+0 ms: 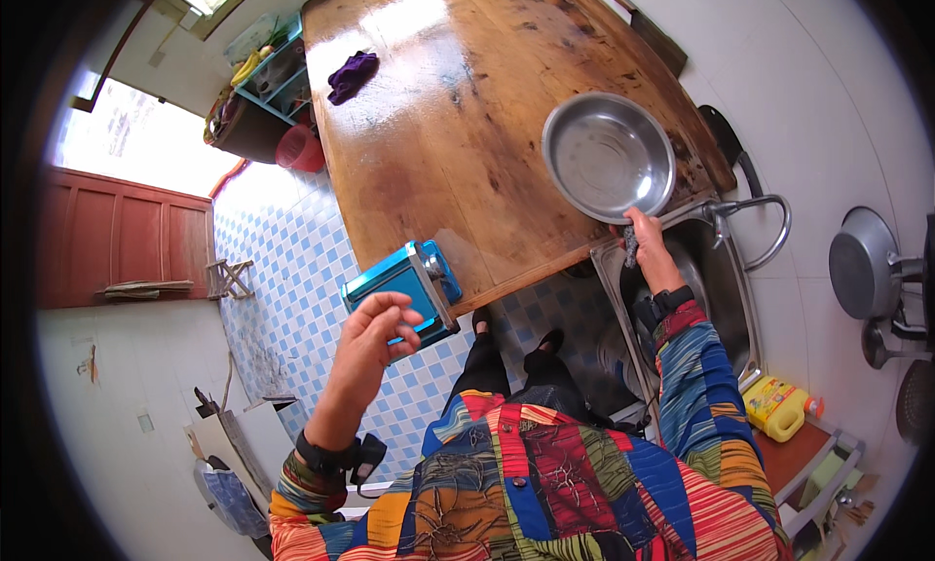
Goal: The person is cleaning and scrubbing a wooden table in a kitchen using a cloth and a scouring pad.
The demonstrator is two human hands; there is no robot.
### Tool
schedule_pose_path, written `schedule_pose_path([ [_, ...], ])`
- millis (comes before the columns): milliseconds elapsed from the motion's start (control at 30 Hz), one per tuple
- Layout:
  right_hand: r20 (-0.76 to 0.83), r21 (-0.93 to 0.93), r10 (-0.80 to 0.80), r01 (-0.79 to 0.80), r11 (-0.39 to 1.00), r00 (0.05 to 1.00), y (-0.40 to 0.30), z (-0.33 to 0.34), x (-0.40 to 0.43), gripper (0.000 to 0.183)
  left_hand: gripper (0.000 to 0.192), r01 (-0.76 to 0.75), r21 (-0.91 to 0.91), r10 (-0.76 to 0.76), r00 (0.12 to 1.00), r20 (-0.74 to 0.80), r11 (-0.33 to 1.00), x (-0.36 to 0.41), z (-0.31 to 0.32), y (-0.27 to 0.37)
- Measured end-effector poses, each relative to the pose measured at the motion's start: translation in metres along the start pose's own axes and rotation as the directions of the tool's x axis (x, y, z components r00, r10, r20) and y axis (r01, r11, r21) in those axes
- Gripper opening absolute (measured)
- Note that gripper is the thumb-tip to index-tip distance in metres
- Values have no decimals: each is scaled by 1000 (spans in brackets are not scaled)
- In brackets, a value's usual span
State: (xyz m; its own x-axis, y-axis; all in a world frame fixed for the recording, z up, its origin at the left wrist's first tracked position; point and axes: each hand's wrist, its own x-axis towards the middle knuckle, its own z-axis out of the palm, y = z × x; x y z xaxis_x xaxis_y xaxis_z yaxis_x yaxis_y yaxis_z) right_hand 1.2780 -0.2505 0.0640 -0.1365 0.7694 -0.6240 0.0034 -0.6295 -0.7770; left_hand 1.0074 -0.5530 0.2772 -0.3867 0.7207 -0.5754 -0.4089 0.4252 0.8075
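Observation:
A round stainless steel basin (610,155) rests on the wooden table (467,159) near its right-hand corner. My right hand (646,243) grips its near rim, with a grey wire scouring pad (630,247) held under the fingers. My left hand (381,327) is loosely curled and appears to hold nothing. It is in front of a turquoise box-shaped appliance (391,272) with a chrome frame at the table's near left corner. Whether the hand touches it, I cannot tell.
A steel sink (734,320) with a curved faucet (774,229) adjoins the table on the right. A dark purple cloth (353,77) lies far left on the tabletop. Pans (864,261) hang on the right wall. A yellow detergent jug (776,407) stands beside the sink.

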Motion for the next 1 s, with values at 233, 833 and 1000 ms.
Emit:
schedule_pose_path([
  [233,259,-260,-72,142,955,963,-38,-3,-60,21,50,-78,215,76,997,20,974,60,38,0],
  [833,94,-133,-66,78,988,993,1,-178,-86,32,38,165,62,-172,975,140,984,119,160,-68],
  [1000,-199,-174,-306,273,946,931,22,-251,-24,29,36,231,135,-256,942,219,964,124,193,-90],
])
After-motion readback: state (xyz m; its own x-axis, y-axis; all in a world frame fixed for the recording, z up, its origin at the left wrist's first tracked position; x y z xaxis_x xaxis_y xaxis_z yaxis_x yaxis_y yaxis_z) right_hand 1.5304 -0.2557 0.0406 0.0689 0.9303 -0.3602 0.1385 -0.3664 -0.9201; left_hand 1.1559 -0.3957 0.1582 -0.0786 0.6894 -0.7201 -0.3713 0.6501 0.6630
